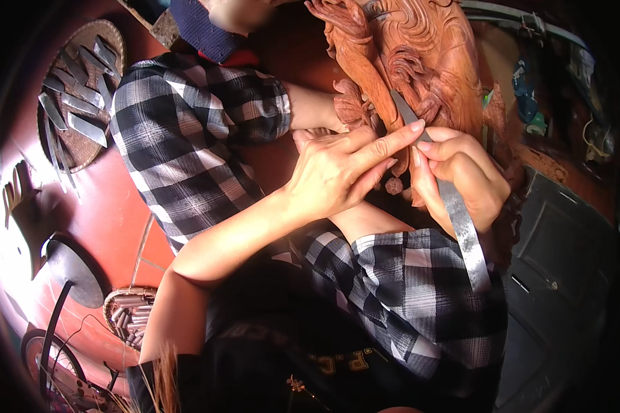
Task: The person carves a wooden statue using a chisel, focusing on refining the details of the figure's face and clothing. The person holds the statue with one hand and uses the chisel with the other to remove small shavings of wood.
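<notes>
My right hand [465,172] grips a long flat steel chisel [465,237] by its blade, thumb and fingers pinched on it. The thin end rests against a reddish-brown wood carving [437,48] with flowing ridges and curled shapes. My left hand [334,168] reaches across palm down. Its index finger is stretched out, the tip pressing on the chisel beside my right fingers. The left thumb sticks out below, apart from the index; the other left fingers are partly hidden. My legs in black-and-white checked trousers [427,282] are bent around the carving.
A woven tray [83,155] with several flat metal blades lies on the red tiled floor [127,220] at left. Below it are a grey disc [83,275] and a small basket [110,303] of short rods. A dark grey panelled case [561,241] stands at right. Another person's blue garment [203,27] shows at top.
</notes>
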`<action>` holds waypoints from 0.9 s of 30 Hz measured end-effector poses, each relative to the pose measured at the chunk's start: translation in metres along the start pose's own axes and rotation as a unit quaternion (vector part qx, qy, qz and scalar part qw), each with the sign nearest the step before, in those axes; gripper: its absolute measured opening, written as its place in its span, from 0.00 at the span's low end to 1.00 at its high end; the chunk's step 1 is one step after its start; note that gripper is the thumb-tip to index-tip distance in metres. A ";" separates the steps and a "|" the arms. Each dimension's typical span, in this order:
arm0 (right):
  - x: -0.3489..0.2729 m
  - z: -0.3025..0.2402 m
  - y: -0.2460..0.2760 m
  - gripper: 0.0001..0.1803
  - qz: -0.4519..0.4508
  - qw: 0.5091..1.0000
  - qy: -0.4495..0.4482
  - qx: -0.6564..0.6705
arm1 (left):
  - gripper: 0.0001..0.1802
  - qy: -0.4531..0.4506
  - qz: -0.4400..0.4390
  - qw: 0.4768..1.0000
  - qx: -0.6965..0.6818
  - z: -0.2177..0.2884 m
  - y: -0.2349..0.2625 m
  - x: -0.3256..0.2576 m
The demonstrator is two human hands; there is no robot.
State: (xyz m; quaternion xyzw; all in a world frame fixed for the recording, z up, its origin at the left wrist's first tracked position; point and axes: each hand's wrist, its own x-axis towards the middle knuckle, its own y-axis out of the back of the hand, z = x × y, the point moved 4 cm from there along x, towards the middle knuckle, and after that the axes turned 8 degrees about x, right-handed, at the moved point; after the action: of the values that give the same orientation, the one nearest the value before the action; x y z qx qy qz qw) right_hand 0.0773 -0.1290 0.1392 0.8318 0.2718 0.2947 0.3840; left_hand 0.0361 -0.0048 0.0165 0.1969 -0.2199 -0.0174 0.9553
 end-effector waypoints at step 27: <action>-0.004 -0.007 0.010 0.09 -0.073 0.997 0.026 -0.022 | 0.39 -0.025 -0.001 1.000 -0.014 0.010 -0.013 -0.007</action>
State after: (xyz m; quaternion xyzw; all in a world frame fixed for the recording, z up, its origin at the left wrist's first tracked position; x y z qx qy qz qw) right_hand 0.0718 -0.1340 0.1499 0.7929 0.3351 0.2938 0.4156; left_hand 0.0267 -0.0200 0.0168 0.1832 -0.2437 -0.0265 0.9520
